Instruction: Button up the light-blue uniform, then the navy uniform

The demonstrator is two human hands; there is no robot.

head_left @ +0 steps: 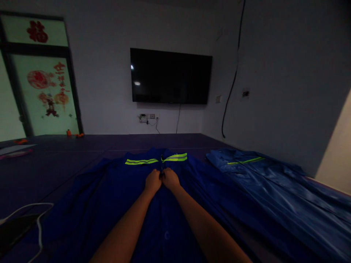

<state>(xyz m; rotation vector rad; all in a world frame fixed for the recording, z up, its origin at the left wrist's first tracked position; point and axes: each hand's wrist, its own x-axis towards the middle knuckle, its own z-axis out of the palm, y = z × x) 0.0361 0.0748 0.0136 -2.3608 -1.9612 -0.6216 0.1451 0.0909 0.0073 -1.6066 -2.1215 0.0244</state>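
A dark blue work jacket [117, 190] with yellow-green and grey reflective strips across the chest lies spread out, front side up. My left hand [153, 181] and my right hand [170, 179] meet at its front opening, just below the strips. Both are closed, with fingers curled on the placket edges. The fingertips and the small part between them are too dark to make out. Lower down the front, a round button [167, 235] shows between my forearms. Above my hands the collar end of the opening is slightly parted.
Another blue garment [263, 179] with a reflective strip lies at the right. A dark flat device [19, 228] with a white cable [40, 230] is at the lower left. A television [171, 76] hangs on the far wall, and small orange objects [79, 135] lie near the door.
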